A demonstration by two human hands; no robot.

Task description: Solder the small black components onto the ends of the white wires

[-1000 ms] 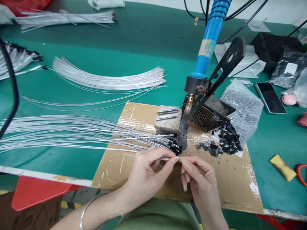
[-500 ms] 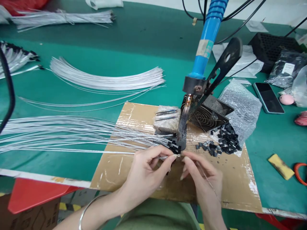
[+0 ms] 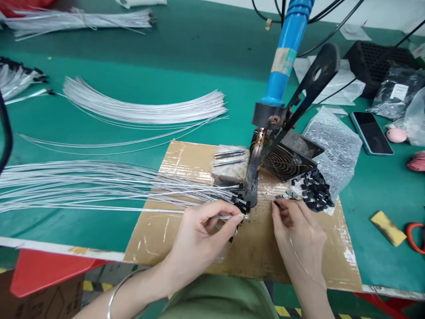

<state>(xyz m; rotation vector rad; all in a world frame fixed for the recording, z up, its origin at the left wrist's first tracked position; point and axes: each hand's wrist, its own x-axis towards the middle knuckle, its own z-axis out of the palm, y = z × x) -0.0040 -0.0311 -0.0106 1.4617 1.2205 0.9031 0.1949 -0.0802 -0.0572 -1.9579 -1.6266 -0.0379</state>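
My left hand (image 3: 202,235) pinches the end of a thin silver wire (image 3: 133,208) between thumb and forefinger, just in front of the soldering iron's tip (image 3: 252,177). That wire runs left from a fanned bundle of silver wires (image 3: 83,186) whose ends carry small black parts. My right hand (image 3: 299,230) reaches right, fingertips closed at the near edge of a pile of small black components (image 3: 308,192). A fine strand of wire trails across its back. All of this lies on a taped cardboard sheet (image 3: 186,230).
A blue-handled soldering iron (image 3: 282,57) stands in a black stand with a fan (image 3: 285,161) behind. More wire bundles (image 3: 142,106) lie on the green table. A phone (image 3: 370,133), bubble wrap (image 3: 335,146), plastic bags and a yellow sponge (image 3: 388,228) sit at the right.
My right hand has left the wire end it shared with the left hand and moved right to the black components. The left hand keeps its pinch on the wire.
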